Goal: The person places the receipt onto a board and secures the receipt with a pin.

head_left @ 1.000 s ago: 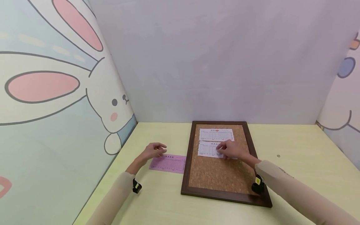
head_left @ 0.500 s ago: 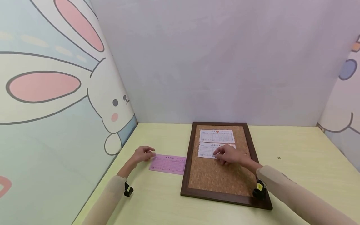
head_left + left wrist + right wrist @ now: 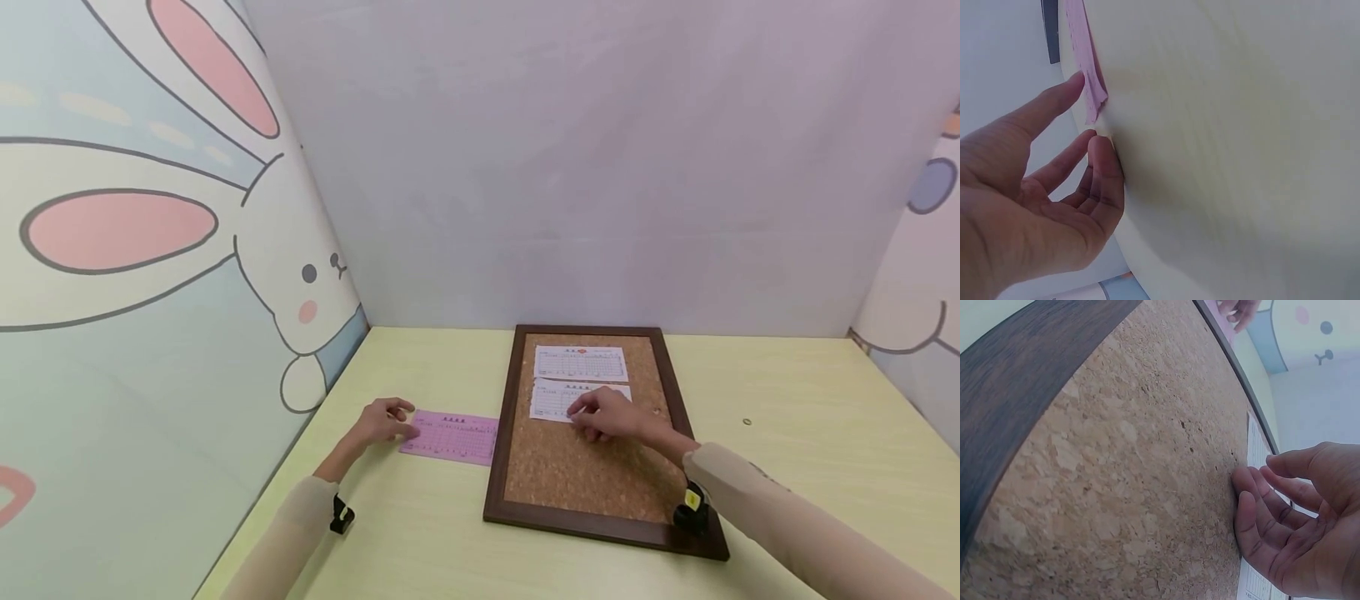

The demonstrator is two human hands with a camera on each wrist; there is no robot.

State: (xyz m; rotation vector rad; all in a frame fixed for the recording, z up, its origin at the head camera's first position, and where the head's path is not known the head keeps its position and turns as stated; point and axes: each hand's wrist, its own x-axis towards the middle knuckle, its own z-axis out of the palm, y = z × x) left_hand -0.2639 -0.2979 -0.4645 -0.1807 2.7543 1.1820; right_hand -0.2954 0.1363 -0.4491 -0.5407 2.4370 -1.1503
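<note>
In the head view my left hand (image 3: 382,422) is at the left end of a pink printed slip (image 3: 453,438) that lies on the table beside the board. The left wrist view has the thumb at the slip's edge and the other fingers loosely bent below it, apart from the thumb. My right hand (image 3: 609,414) lies over the right part of the lower white slip (image 3: 549,402) on a cork board (image 3: 577,467). Its bent fingertips touch the cork in the right wrist view; nothing shows between thumb and fingers. Above is another white slip (image 3: 577,365) with an orange-red spot.
A dark brown wooden frame (image 3: 592,527) borders the cork. Right of the board, a small ring-like object (image 3: 747,422) lies on the pale yellow table (image 3: 795,383). A grey-white wall (image 3: 570,167) stands behind, and a rabbit-print wall (image 3: 165,350) on the left.
My left hand has drawn back left off the pink slip, then its fingers have come to the slip's left edge. The right hand has shifted slightly left and toward me over the lower white slip.
</note>
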